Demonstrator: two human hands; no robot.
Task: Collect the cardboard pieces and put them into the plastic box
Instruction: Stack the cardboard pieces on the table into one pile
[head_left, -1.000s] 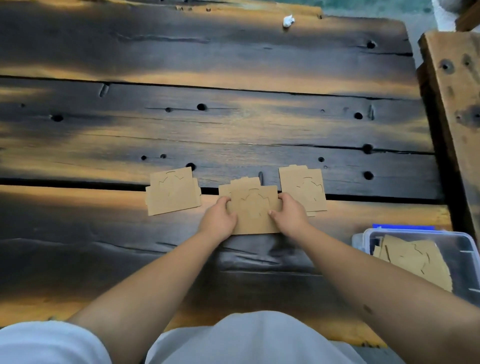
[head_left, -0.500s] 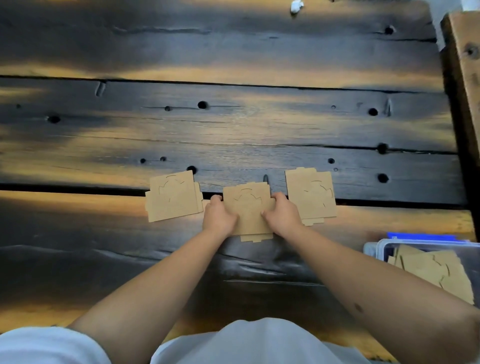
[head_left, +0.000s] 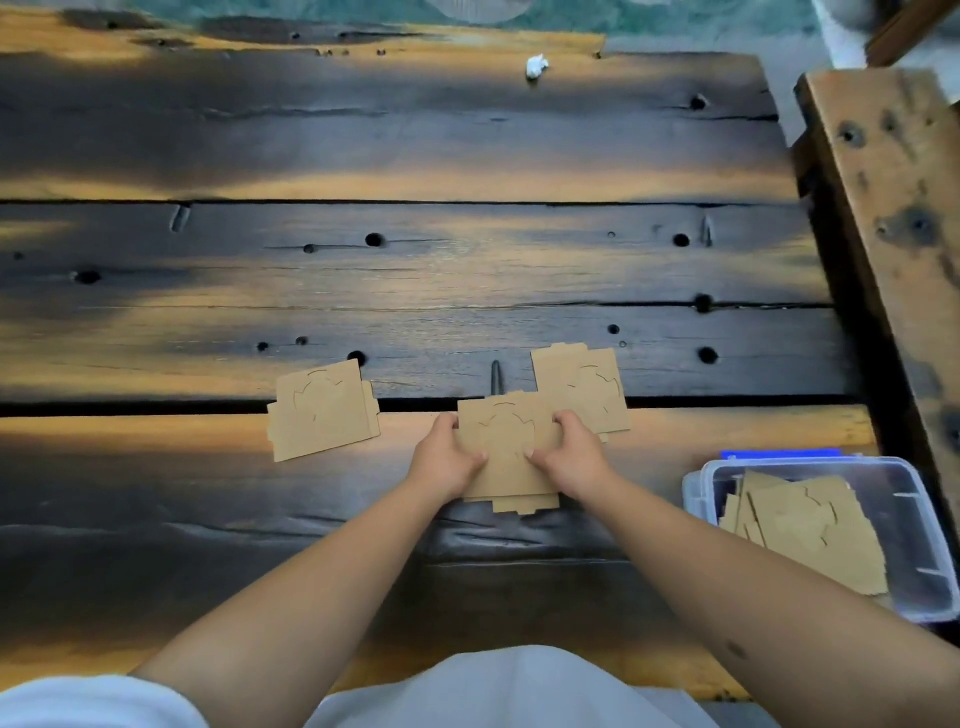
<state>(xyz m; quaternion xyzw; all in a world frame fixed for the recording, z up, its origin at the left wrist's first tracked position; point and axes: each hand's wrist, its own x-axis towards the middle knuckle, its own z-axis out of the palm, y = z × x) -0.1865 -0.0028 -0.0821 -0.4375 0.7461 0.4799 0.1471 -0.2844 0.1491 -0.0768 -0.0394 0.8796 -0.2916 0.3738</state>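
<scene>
A small stack of brown cardboard pieces (head_left: 506, 441) lies in the middle of the dark wooden table. My left hand (head_left: 445, 457) grips its left edge and my right hand (head_left: 574, 454) grips its right edge, thumbs on top. Another cardboard stack (head_left: 322, 410) lies to the left, apart from my hands. A third stack (head_left: 582, 387) lies to the upper right, partly under the held stack's corner. The clear plastic box (head_left: 904, 480) sits at the right near edge and holds several cardboard pieces (head_left: 805, 525).
A blue lid (head_left: 779, 453) shows behind the box. A wooden beam (head_left: 893, 208) runs along the table's right side. A crumpled white scrap (head_left: 536, 66) lies at the far edge. A dark gap (head_left: 130, 408) runs between the table planks.
Both hands have pulled the middle stack a little toward me and squared it up. The two outer stacks have not moved; the camera view shifted slightly.
</scene>
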